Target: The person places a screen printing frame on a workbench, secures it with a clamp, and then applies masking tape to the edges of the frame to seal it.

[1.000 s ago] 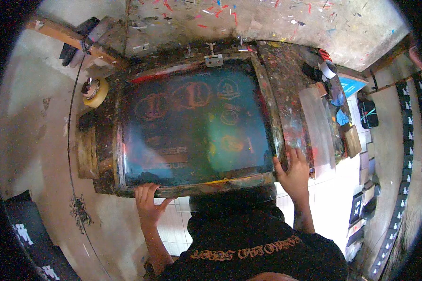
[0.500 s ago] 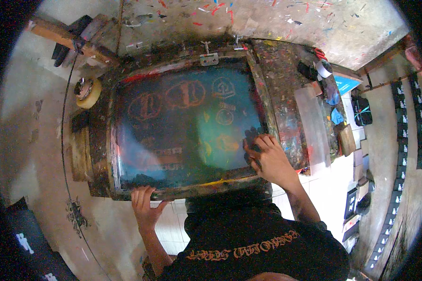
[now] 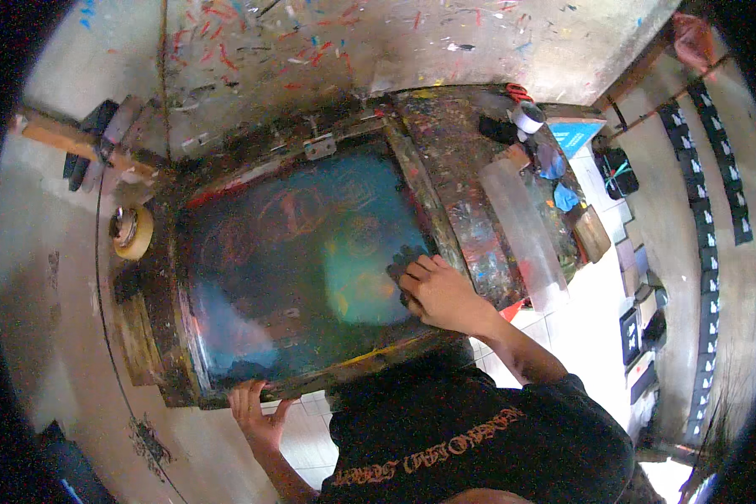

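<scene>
A wood-framed printing screen (image 3: 290, 315) with a glossy, dark blue mesh lies in front of me. Faint round emblems and other outlines show on it. My left hand (image 3: 256, 412) grips the near left edge of the frame, fingers over the top and thumb spread along the front. Near the right side of the mesh rests my right hand (image 3: 439, 292), its fingers curled down against the surface. Whatever it may hold is hidden under the fingers. Dark patches on the mesh beside both hands look like their reflections. A metal hinge clamp (image 3: 319, 147) sits at the frame's far edge.
Right of the screen, the paint-stained table (image 3: 449, 181) bears a translucent strip (image 3: 521, 231) and a white tape roll (image 3: 527, 118). A yellowish tape roll (image 3: 133, 233) is at the left. Black printed pieces (image 3: 701, 244) hang in rows at the far right.
My view has turned, so the screen appears tilted and lower to the left. The right hand's fingers are more curled on the mesh. My left hand keeps its grip on the frame.
</scene>
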A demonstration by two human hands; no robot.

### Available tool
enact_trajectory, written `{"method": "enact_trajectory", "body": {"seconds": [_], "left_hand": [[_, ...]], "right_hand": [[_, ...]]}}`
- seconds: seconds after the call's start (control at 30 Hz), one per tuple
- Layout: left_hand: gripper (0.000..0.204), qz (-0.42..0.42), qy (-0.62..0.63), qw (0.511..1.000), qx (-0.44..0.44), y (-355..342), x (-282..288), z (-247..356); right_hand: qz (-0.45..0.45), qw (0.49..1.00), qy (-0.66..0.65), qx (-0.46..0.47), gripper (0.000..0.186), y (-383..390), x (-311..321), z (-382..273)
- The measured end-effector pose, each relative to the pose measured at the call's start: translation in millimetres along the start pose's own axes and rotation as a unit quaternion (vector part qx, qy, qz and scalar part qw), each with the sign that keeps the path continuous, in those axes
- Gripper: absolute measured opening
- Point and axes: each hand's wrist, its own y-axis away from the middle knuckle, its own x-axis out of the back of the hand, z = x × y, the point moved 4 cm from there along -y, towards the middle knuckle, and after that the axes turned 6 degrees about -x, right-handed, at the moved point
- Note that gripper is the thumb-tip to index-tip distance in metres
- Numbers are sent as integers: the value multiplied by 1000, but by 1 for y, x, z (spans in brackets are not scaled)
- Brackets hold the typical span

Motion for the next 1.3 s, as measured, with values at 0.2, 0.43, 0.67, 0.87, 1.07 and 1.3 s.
{"method": "enact_trajectory", "body": {"seconds": [0.2,0.43,0.67,0.87,1.07,1.3], "left_hand": [[58,-9,19,999,38,-2,1,19],[55,-27,21,999,19,4,16,-6],[55,-45,52,998,-2,11,-14,-29],[56,-29,20,999,-11,-1,-27,-13],[55,-80,41,996,-19,-2,5,-39],[63,-144,100,981,-86,-39,12,-49]], "right_hand": [[2,1000,-17,18,24,-1,1,16],[43,992,-117,-9,15,-1,13,-11],[139,970,-120,-161,22,9,28,8],[145,966,-107,-184,19,11,18,52],[140,953,-129,-235,31,25,5,6],[150,960,-85,-219,29,17,10,-6]]}}
